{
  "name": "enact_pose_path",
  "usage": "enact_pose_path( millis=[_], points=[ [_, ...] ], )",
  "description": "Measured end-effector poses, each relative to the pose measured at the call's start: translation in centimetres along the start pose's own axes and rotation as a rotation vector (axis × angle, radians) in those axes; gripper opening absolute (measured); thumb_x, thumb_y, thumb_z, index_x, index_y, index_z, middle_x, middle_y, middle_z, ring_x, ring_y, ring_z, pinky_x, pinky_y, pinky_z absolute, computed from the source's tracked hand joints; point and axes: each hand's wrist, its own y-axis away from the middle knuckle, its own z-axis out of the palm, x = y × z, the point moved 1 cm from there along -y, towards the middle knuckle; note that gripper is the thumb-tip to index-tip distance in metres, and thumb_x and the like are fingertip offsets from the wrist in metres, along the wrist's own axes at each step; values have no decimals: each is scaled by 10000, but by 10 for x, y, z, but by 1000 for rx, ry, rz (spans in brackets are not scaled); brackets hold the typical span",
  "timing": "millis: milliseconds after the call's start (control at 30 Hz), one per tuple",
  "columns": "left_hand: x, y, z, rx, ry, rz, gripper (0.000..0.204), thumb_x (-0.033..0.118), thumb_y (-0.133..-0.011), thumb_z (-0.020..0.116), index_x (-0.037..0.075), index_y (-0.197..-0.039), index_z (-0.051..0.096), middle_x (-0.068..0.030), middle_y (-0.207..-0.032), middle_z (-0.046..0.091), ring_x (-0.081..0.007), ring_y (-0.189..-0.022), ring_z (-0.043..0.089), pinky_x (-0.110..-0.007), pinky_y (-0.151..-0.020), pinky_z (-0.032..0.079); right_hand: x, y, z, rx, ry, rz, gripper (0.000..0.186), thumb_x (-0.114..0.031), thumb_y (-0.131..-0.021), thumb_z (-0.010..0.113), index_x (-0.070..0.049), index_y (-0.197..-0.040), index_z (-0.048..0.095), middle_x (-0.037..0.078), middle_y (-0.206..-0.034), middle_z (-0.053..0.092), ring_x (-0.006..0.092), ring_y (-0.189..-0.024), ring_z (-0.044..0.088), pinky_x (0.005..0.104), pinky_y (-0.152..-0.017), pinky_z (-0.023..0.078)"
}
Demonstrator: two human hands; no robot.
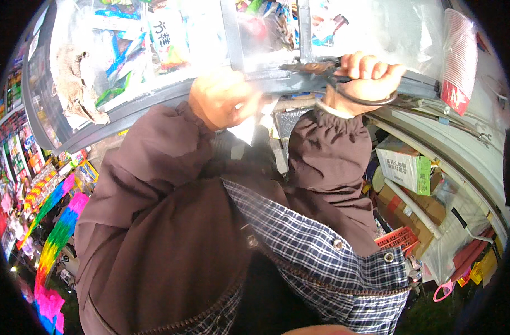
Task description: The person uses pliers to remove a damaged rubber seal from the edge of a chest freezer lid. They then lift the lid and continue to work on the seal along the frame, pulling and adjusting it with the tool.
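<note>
Scissors (pixel 316 67) out over the near edge of the grey-framed case (pixel 274 85), right of centre, rusty blades pointing left! The right hand (pixel 369 78) has them, fingers curled around one dark handle, the other looping below the palm. Across to the left hand (pixel 224 100), nearer the middle by that same edge, fingers bent in, but glare and blur mean I can't tell whether it pinches anything. Bright packets (pixel 124 50) fill the far left; stacked paper cups (pixel 460 61) stand far right.
</note>
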Motion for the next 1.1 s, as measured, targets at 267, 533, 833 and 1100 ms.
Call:
enact_pose_path(
  millis=[267,533,833,1100],
  points=[
    [-2,4,0,67,17,49,301,64,-589,754,116,-599,457,-24,-556,407,-210,-449,423,-320,-414,315,-9,-16,-22,-474,-162,-218,512,-497,-951,344,-124,-628,483,22,-472,388,129,-364,349,241,-310,293],
    [-1,4,-4,21,-10,17,305,63,-591,757,117,-620,458,-30,-559,410,-208,-454,431,-321,-412,316,-19,-6,-16,-848,-686,-81,423,-414,-974,314,-135,-665,390,18,-482,338,183,-398,328,344,-385,343],
    [1,2,-7,10,40,43,291,71,-610,763,114,-634,476,-32,-582,424,-210,-465,435,-320,-412,319,-23,1,-6,-685,-511,-139,451,-512,-935,365,-147,-708,504,52,-458,387,174,-388,384,278,-319,321],
    [-1,4,-9,16,21,114,288,75,-598,768,117,-640,486,-33,-592,431,-215,-481,443,-327,-417,326,-13,21,6,-641,-463,-287,449,-469,-949,375,-106,-687,415,63,-473,376,152,-383,336,245,-367,319]
  ],
)
